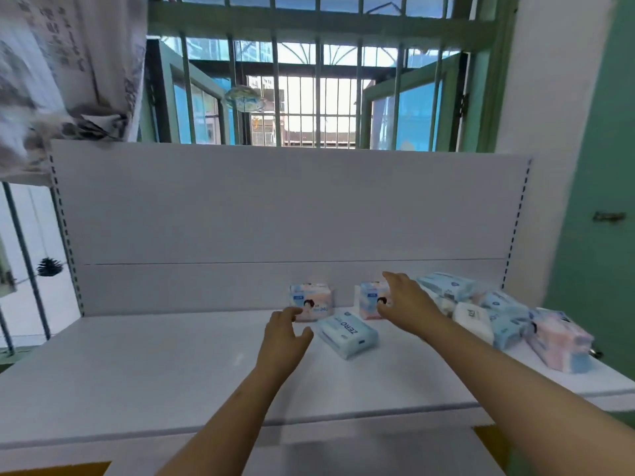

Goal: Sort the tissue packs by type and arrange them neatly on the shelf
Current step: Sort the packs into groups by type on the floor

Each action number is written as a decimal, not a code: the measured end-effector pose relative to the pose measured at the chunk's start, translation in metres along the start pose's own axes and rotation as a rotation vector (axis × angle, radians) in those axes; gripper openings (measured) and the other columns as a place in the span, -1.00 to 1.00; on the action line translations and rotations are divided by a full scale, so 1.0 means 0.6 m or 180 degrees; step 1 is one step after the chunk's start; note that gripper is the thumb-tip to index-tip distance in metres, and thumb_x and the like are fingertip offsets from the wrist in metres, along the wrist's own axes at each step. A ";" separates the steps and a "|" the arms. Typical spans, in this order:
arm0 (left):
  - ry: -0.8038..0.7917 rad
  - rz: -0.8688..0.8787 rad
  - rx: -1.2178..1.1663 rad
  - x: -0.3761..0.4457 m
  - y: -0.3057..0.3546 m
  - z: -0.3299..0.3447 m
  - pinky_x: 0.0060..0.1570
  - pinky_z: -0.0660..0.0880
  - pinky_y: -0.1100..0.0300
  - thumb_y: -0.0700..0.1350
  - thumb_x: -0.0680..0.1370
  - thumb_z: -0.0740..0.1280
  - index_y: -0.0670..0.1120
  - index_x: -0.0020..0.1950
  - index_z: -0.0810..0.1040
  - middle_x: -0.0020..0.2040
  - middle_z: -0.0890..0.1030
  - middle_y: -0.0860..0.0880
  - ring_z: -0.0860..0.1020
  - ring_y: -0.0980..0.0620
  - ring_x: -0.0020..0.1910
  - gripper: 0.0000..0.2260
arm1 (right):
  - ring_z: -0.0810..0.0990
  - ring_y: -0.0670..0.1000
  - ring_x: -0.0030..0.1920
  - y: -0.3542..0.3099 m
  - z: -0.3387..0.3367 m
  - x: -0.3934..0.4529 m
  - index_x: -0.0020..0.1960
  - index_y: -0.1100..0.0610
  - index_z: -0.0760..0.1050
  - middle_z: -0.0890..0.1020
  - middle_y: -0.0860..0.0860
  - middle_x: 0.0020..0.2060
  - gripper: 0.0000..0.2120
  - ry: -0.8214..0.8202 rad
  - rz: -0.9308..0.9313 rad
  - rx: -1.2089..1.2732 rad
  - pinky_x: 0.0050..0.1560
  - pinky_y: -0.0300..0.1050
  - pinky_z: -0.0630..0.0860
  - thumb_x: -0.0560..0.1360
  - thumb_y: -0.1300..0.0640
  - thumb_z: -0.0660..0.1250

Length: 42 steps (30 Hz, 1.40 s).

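Two pink-and-blue tissue packs stand upright near the shelf's back panel: one (pixel 311 300) at the centre, another (pixel 369 300) just to its right. A light blue pack marked ZERO (pixel 347 333) lies flat in front of them. My left hand (pixel 283 334) hovers with spread fingers just in front of the centre pack, holding nothing. My right hand (pixel 400 304) reaches with straight fingers across the front of the second pink pack, partly hiding it; I cannot tell if it touches. A jumbled pile of blue, white and pink packs (pixel 498 314) lies at the right.
The white shelf board (pixel 137 365) stretches wide to the left, with a white back panel (pixel 275 207) behind. A barred window is above. A green door (pixel 601 218) stands at the right, a hanging cloth (pixel 62 63) at the upper left.
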<state>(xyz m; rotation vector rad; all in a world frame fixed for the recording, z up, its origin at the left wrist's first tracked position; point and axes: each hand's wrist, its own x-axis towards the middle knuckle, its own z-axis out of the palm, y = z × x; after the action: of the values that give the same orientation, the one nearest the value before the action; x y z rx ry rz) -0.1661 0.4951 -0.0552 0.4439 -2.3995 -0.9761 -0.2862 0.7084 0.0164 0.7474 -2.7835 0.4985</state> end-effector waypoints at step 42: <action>-0.0186 0.0358 -0.2612 0.315 0.106 0.042 -0.19 0.63 0.24 0.10 0.32 0.51 0.00 0.19 0.52 0.10 0.67 -0.05 0.70 0.09 -0.07 -0.51 | 0.69 0.00 0.01 0.092 -0.029 0.223 0.27 0.08 0.48 0.68 0.05 0.10 -0.33 0.0807 0.0348 0.3529 -0.04 -0.09 0.62 0.26 -0.22 0.47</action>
<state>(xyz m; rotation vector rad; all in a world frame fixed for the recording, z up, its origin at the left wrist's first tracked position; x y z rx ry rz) -0.3419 0.4640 0.0377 -0.0271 -1.8151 -1.7896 -0.4261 0.7002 0.0569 0.6079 -2.1374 2.0401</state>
